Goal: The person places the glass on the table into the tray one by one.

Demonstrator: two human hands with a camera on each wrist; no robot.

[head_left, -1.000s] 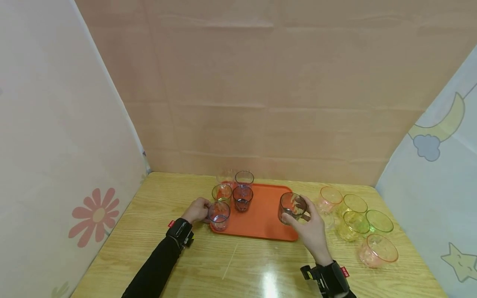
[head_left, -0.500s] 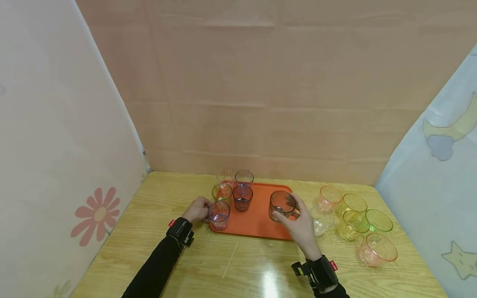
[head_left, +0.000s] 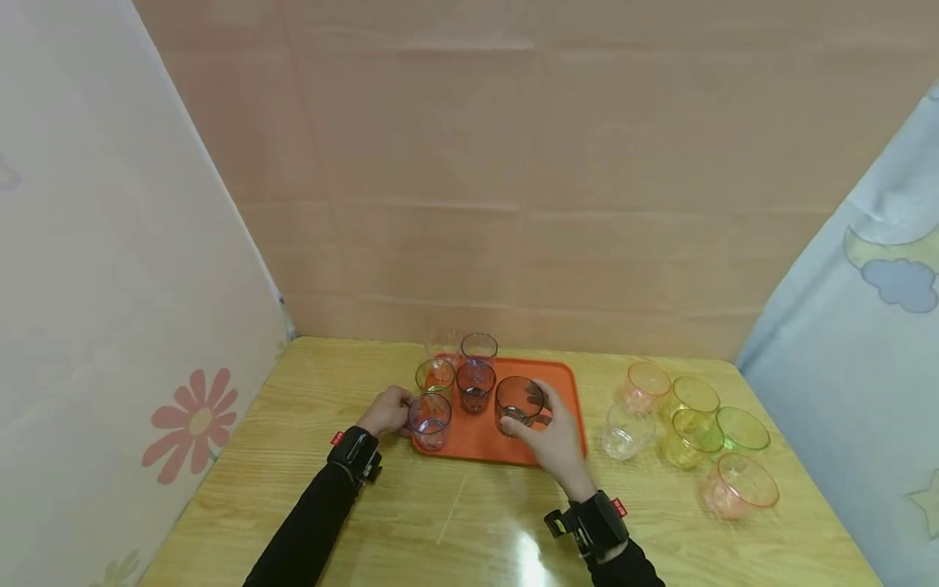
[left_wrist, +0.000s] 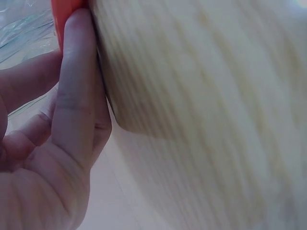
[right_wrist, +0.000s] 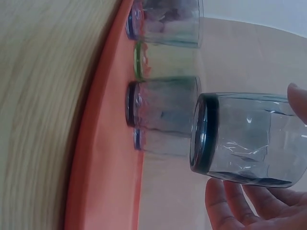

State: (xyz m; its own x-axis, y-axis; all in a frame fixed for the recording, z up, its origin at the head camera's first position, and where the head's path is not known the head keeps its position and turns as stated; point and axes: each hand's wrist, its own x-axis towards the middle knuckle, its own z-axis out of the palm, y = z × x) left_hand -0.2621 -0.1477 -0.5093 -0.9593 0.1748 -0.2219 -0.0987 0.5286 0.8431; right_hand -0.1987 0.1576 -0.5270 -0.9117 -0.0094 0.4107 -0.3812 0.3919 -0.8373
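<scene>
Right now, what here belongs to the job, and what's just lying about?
Likely the job:
left hand
right hand
held glass
orange tray
tray glasses
possibly glasses at right

Apparently just surroundings:
flowered sheet
brown backdrop

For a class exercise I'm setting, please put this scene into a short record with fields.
Left hand: holds the left edge of the rectangular orange tray
Right hand: holds a dark-tinted transparent tumbler above the tray
On tray: five transparent tumblers, grouped at its left
On wood-grain table: six pink, yellow, green and clear tumblers, right of the tray
</scene>
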